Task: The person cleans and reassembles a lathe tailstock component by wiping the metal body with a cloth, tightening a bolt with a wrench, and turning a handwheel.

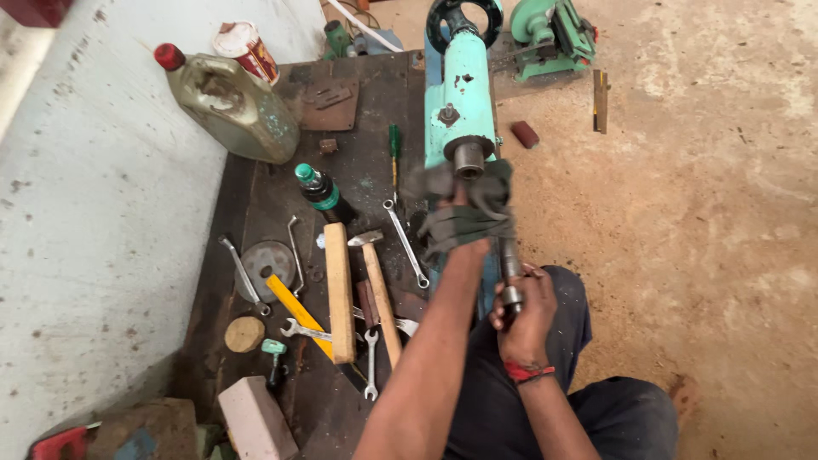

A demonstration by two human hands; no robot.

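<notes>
My left hand [458,223] is shut on a dark grey rag [477,204], pressing it against the round steel nose [468,158] of a turquoise lathe tailstock [460,94]. The rag is blurred. My right hand [521,317], with a red thread at the wrist, grips a steel drill chuck with a tapered shank [509,274], held upright just below the rag and close to my lap.
A dark workbench [256,196] on the left carries a hammer [377,285], a wooden block [339,291], several spanners [406,243], a green-capped bottle [320,191] and a dirty oil jug [232,104]. A white wall stands at the left. Sawdust floor lies at the right, with a green machine [550,34] beyond.
</notes>
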